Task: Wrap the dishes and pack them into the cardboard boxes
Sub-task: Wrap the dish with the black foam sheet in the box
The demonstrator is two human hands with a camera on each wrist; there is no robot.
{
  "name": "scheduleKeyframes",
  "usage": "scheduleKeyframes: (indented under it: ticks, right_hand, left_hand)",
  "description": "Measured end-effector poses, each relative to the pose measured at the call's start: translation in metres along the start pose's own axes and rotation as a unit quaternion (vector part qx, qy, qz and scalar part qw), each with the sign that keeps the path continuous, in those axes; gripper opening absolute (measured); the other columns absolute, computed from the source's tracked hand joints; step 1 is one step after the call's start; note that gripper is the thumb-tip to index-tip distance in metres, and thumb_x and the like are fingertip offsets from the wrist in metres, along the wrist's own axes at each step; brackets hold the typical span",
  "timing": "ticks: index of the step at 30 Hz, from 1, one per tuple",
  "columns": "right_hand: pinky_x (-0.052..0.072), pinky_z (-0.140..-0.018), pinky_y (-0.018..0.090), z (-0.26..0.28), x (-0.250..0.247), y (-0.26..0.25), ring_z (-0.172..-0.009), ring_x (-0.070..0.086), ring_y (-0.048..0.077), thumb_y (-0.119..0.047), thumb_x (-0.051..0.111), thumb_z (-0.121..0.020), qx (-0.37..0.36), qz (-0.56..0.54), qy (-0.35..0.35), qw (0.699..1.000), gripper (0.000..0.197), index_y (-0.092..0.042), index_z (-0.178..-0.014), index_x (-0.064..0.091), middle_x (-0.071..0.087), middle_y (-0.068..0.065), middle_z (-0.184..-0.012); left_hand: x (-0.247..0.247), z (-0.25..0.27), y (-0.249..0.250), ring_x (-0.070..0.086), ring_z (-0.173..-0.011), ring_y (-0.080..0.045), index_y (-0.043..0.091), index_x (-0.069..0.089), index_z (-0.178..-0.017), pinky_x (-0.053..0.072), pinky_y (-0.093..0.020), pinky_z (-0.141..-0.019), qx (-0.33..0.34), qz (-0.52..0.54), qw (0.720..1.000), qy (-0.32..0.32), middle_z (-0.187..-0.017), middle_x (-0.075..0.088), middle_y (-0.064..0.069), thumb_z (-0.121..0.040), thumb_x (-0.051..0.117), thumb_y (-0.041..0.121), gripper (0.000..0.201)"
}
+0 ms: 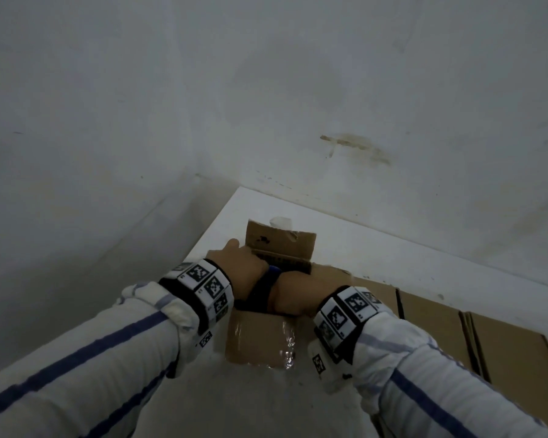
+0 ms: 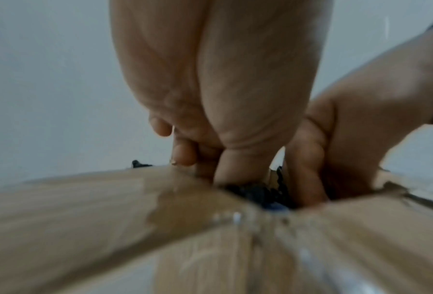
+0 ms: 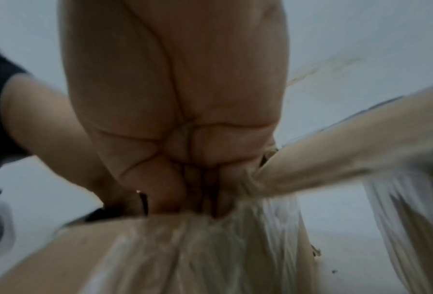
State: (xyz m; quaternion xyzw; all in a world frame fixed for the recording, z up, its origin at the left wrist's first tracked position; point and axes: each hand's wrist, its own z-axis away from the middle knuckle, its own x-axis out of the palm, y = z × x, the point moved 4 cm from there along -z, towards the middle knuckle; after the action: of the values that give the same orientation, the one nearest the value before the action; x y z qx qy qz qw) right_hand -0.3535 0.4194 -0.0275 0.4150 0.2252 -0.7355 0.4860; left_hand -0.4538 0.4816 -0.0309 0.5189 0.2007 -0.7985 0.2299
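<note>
Fingers (image 2: 308, 159) of both hands reach curled into the cardboard box (image 1: 260, 339) at lower centre, seemingly clamped on a dark dish (image 2: 255, 194) being packed; next, release it gently.

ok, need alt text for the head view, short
Both hands reach into a small open cardboard box on a white table, pressing down something dark with a blue part. The far flap stands up; flattened cardboard lies to the right.
</note>
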Motion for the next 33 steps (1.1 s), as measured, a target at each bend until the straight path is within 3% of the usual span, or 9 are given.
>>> scheduleKeyframes:
  ticks: [2,4,7,9,12,16,21,25,33]
  right_hand:
    - [0.043,-0.084,0.020,0.005,-0.013,-0.004,-0.097,0.065,0.015,-0.010,0.032,-0.102,-0.013,0.061,0.074,0.995,0.040,0.001,-0.098,0.070,0.069,0.016,-0.100]
    - [0.039,-0.094,0.031,-0.001,0.000,-0.010,-0.114,0.054,0.027,-0.016,0.036,-0.101,-0.150,0.070,-0.043,0.985,0.036,-0.002,-0.129,0.054,0.056,0.016,-0.129]
    - [0.040,-0.075,0.031,0.006,0.009,-0.012,-0.077,0.050,0.024,-0.015,0.043,-0.098,-0.177,0.129,-0.079,0.973,0.032,-0.001,-0.123,0.058,0.063,0.014,-0.103]
    - [0.039,-0.066,0.030,0.007,0.015,-0.012,-0.067,0.046,0.021,-0.014,0.044,-0.097,-0.168,0.118,-0.054,0.977,0.030,0.000,-0.116,0.061,0.061,0.011,-0.087]
    - [0.042,-0.079,0.030,0.017,0.007,-0.005,-0.096,0.058,0.026,-0.016,0.044,-0.097,-0.213,0.064,-0.026,0.975,0.031,-0.007,-0.121,0.061,0.063,0.011,-0.118]
    - [0.050,-0.088,0.033,0.024,-0.011,0.030,-0.100,0.061,0.019,-0.030,0.045,-0.089,-0.201,-0.096,0.119,0.967,0.028,-0.040,-0.103,0.067,0.064,-0.007,-0.116]
    - [0.039,-0.090,0.024,0.037,-0.020,0.086,-0.111,0.056,0.022,-0.011,0.049,-0.091,-0.165,-0.245,0.163,0.941,0.026,-0.013,-0.107,0.070,0.066,0.006,-0.116]
    - [0.035,-0.078,0.017,0.049,-0.013,0.164,-0.108,0.058,0.019,-0.011,0.049,-0.091,-0.099,-0.304,0.208,0.925,0.026,-0.013,-0.106,0.070,0.068,0.004,-0.114]
    - [0.037,-0.076,0.018,0.092,0.039,0.362,-0.103,0.059,0.017,-0.011,0.044,-0.091,0.049,-0.370,0.242,0.896,0.028,-0.015,-0.102,0.070,0.068,0.000,-0.112]
  left_hand:
    - [0.001,-0.001,0.000,0.044,-0.100,-0.034,0.024,0.059,-0.098,0.044,-0.048,-0.090,-0.001,-0.029,0.999,0.022,-0.097,0.055,-0.006,-0.085,0.055,0.030,0.015]
    - [0.002,0.001,0.004,0.043,-0.097,-0.034,0.019,0.060,-0.090,0.044,-0.047,-0.089,0.003,-0.051,0.998,0.024,-0.088,0.052,-0.006,-0.085,0.056,0.034,0.016]
    - [-0.001,0.009,0.004,0.043,-0.100,-0.032,0.021,0.042,-0.062,0.040,-0.048,-0.092,0.000,-0.043,0.998,-0.044,-0.069,0.036,0.002,-0.083,0.052,0.046,0.034]
    - [-0.001,0.014,0.004,0.039,-0.107,-0.030,0.024,0.048,-0.068,0.039,-0.048,-0.095,-0.020,-0.029,0.997,-0.074,-0.078,0.036,0.004,-0.083,0.049,0.047,0.027]
    - [0.001,0.018,0.006,0.036,-0.111,-0.027,0.027,0.056,-0.102,0.041,-0.041,-0.092,-0.055,-0.030,0.994,-0.086,-0.103,0.042,0.000,-0.083,0.049,0.050,0.030]
    - [-0.031,0.019,0.026,0.049,-0.102,-0.025,0.017,0.060,-0.094,0.032,-0.039,-0.088,-0.008,-0.060,0.998,-0.022,-0.101,0.058,-0.004,-0.092,0.040,0.040,0.030]
    - [-0.078,0.003,0.073,0.058,-0.097,-0.021,0.016,0.065,-0.105,0.044,-0.031,-0.080,0.029,0.115,0.991,0.055,-0.110,0.063,-0.003,-0.096,0.041,0.025,0.028]
    - [-0.100,-0.023,0.140,0.056,-0.104,-0.019,0.020,0.064,-0.108,0.046,-0.032,-0.088,0.066,0.179,0.978,0.085,-0.116,0.063,-0.001,-0.095,0.042,0.021,0.026]
    - [-0.117,-0.081,0.339,0.055,-0.109,-0.020,0.018,0.061,-0.115,0.045,-0.031,-0.091,0.159,0.234,0.958,0.054,-0.122,0.060,-0.003,-0.095,0.041,0.017,0.028]
